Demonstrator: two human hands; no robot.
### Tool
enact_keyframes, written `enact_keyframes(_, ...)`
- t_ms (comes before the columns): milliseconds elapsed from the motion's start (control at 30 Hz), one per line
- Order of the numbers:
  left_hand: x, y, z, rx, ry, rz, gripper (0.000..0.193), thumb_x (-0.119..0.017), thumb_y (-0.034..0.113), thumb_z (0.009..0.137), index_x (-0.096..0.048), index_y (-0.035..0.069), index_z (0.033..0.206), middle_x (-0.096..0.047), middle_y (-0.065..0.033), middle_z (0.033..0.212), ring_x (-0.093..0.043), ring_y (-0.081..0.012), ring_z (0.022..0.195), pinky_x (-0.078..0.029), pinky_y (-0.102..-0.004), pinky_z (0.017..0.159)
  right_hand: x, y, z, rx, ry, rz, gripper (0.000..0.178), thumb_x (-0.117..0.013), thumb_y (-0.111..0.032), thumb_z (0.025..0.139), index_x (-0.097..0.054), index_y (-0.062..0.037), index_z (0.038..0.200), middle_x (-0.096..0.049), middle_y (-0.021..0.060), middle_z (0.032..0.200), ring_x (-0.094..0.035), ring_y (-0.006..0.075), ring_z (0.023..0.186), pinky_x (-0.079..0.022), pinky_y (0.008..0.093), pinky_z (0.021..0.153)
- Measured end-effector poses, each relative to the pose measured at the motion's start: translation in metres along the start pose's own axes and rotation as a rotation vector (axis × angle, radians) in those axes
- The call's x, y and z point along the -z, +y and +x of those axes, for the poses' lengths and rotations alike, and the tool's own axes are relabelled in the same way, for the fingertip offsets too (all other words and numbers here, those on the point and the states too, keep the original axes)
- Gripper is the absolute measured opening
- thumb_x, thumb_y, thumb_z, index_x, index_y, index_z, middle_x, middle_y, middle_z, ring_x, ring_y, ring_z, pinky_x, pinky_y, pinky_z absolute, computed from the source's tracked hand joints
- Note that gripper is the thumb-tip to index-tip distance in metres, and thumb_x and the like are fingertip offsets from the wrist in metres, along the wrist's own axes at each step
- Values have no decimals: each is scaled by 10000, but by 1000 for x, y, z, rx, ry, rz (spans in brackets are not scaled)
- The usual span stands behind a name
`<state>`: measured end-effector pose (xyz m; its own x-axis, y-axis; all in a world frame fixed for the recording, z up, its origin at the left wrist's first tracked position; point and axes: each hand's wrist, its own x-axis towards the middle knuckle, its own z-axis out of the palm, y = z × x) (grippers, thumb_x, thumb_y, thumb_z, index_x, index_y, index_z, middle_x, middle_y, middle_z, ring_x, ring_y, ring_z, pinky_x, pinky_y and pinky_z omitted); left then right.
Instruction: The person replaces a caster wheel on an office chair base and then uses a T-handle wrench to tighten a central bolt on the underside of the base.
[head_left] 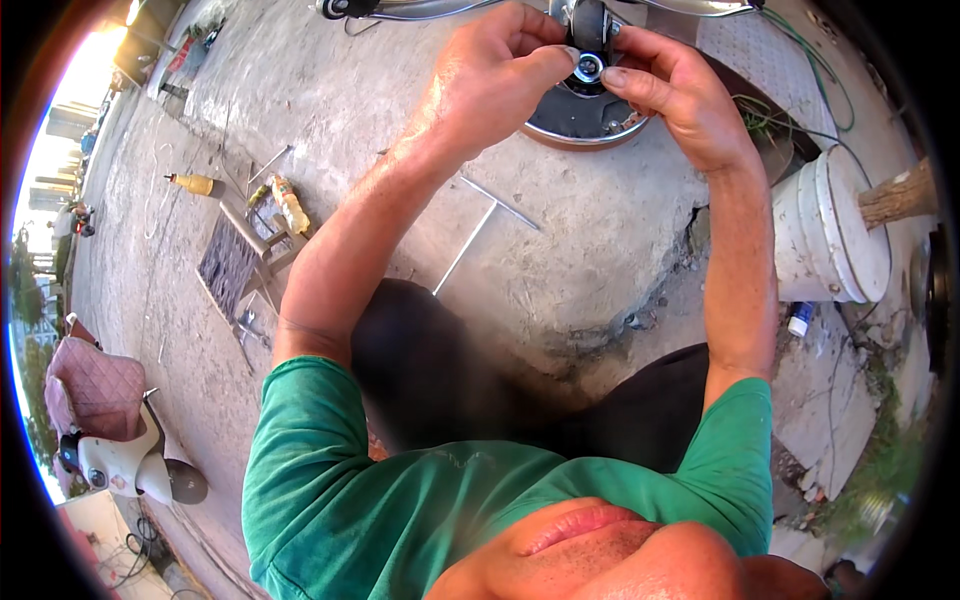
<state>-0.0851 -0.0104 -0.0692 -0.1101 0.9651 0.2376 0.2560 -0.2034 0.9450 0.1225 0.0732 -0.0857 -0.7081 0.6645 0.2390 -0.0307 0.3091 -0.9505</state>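
At the top centre, my left hand (495,85) and my right hand (682,98) come together from both sides around a small shiny metal ring (589,68) with a dark centre. The tips of both thumbs press at its edges, and the other fingers curl behind, partly hidden. This ring sits on a black upright part (588,25) with silver fittings. Below it lies a round piece (582,112) with a black face and a chrome rim. Bent chrome tubes (430,12) reach out to both sides at the upper edge.
On the concrete ground lie a T-shaped metal rod (490,205) and, farther left, a small stool (232,250) with bottles beside it. To my right stand a white bucket (815,225) and a wooden post (900,195). A scooter (125,440) is parked at far left.
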Motion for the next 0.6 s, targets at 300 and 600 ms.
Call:
enact_keyframes(300, -3, 13, -4, 98, -52, -161, 227, -592, 43, 954, -541, -76, 1142, -668, -121, 879, -666, -154, 677, -576, -282, 575, -6, -18, 2, 32, -44, 174, 487, -726, -154, 896, -566, 5, 1327, -648, 16, 1097, -604, 97, 944, -490, 251, 825)
enact_keyframes(600, -5, 10, -4, 91, -39, -143, 199, -602, 40, 961, -542, -65, 1120, -664, -121, 874, -654, -141, 659, -560, -274, 562, -6, -26, 3, -7, -100, 269, 528, -748, -97, 889, -532, 32, 1354, -616, 11, 1133, -577, 90, 1006, -479, 262, 896)
